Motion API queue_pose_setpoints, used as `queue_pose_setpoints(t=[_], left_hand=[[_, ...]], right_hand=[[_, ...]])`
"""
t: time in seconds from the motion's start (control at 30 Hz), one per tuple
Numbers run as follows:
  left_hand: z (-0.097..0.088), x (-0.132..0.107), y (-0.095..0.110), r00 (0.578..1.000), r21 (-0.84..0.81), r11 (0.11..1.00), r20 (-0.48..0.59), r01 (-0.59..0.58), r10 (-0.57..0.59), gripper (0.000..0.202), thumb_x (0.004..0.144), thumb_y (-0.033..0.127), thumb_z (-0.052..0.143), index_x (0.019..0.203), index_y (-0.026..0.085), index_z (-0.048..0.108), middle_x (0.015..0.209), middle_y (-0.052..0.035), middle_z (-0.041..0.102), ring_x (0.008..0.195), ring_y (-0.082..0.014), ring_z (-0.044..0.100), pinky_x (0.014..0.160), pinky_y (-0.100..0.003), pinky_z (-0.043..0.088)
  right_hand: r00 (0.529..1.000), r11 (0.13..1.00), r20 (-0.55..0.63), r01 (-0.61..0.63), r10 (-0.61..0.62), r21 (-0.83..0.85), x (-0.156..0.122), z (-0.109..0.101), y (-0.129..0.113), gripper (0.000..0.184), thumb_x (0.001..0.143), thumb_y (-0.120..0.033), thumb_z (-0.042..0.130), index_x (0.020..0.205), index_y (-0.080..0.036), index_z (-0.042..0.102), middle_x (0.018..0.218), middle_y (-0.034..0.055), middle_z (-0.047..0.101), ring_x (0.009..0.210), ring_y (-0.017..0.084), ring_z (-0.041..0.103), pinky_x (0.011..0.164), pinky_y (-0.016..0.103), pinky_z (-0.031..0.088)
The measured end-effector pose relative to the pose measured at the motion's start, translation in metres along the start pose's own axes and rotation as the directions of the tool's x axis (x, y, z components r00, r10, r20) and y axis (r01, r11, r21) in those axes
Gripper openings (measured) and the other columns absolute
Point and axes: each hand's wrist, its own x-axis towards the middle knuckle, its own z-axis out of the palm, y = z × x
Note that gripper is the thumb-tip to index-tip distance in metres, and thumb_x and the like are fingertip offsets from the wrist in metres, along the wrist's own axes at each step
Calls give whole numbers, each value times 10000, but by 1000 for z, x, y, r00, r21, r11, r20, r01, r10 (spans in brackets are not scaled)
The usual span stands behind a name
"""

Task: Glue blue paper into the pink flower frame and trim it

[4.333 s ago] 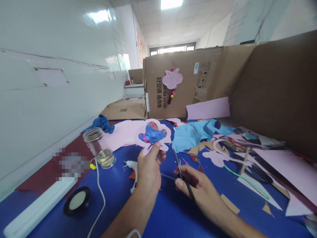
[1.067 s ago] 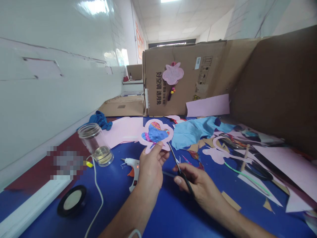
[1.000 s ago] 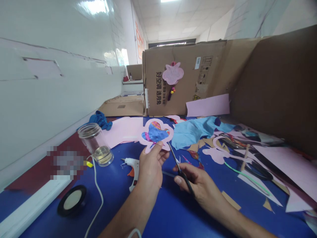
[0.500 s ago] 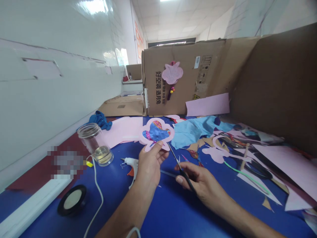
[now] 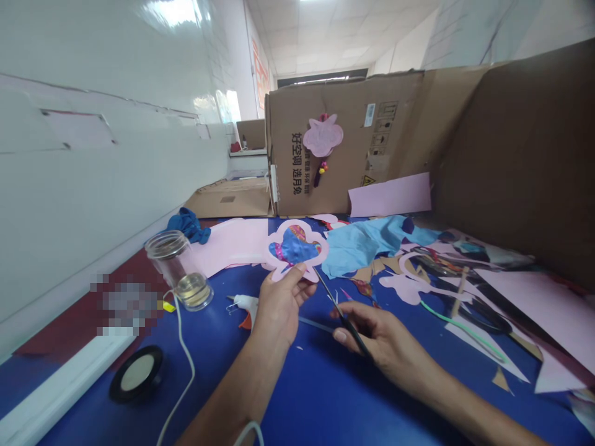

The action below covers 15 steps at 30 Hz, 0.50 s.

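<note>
My left hand (image 5: 279, 306) pinches a pink flower-shaped cut-out (image 5: 297, 246) with a blue and multicoloured patch at its centre. My right hand (image 5: 381, 337) grips a pair of black-handled scissors (image 5: 343, 314), whose thin blades point up and left towards the cut-out's lower edge. The blades do not visibly touch it. A hot glue gun (image 5: 244, 308) lies on the blue table mat (image 5: 297, 396), partly hidden behind my left hand. Its white cable (image 5: 183, 365) runs down towards the bottom of the view.
A glass jar (image 5: 179, 271) and a black tape roll (image 5: 137, 375) stand at the left by the white wall. Light blue fabric (image 5: 367, 251), pink sheets (image 5: 534, 316) and scraps cover the right. Cardboard panels (image 5: 344, 142) rise behind, with a pink flower ornament (image 5: 323, 135).
The flower cut-out has turned slightly in my left hand. My right hand has shifted right and the scissors lean further over. The camera has tilted a little.
</note>
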Motion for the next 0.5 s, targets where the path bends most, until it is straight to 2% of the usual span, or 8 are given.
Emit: queue_pose_setpoints(t=[0.5], left_hand=[[-5, 5, 0, 999, 24, 1000, 37, 14, -14, 285, 720, 194, 876, 933, 121, 702, 784, -67, 768, 665, -176, 730, 592, -260, 586]], right_hand=[[1000, 1000, 15, -13, 13, -3, -2, -4, -3, 364, 915, -588, 717, 1022, -241, 687, 706, -52, 373, 651, 147, 311, 582, 267, 243]])
